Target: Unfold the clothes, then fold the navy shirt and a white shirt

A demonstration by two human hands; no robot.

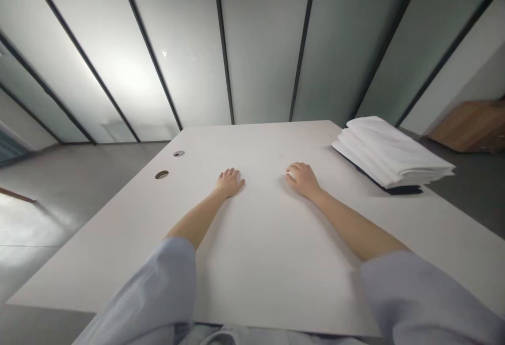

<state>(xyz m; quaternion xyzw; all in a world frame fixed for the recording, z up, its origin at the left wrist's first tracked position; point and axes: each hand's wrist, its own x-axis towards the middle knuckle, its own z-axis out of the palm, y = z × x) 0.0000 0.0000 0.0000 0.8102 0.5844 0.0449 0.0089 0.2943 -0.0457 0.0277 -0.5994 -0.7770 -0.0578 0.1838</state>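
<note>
Because the loose lilac sleeves (173,271) hang closest to us, along the near part of the worktop (256,261), we judge that a wide sweep of an arm could drag their fabric into anything in its path. Farther in, our left hand (229,183) is palm down, fingers spread, with nothing in it; our right hand (302,178) is half curled, a gap showing between thumb and fingers, and we see nothing held there either. To the right of that hand, well apart from it, is the stack of folded white cloth (390,150) on a black layer (406,190), right at the side edge, its upper folds seeming to reach past it. A shove outward could tip the pile onto the floor (465,203), and pulling only the upper folds could fan the layers apart, since they look loosely piled. Beyond our left hand, toward the left edge, the nearer round hole (161,174) could snag a corner dragged across it. Frosted glass panels (260,45) stand behind the worktop, out of harm's way.
</note>
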